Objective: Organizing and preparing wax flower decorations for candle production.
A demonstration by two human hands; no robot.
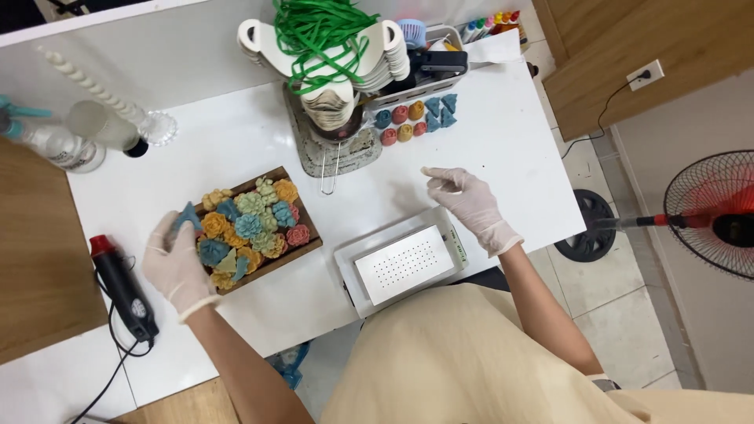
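Blue, star-like moulded piece (187, 215) sits pinched in the gloved left hand (174, 263), its grip clamped on it at the left edge of a wooden tray (308, 245). That tray is packed with orange, teal, green and pink flower shapes. Right hand (470, 202) hovers above the white bench (503, 149), fingers loosely apart, holding nothing. Just below it lies a white perforated plate (404, 263). A fan (719, 212) stands on the tiled floor.

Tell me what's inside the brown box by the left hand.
The brown box is packed with flower-shaped pieces in orange, blue, green and pink. The left hand holds a blue piece at its edge. The box's bottom is covered.
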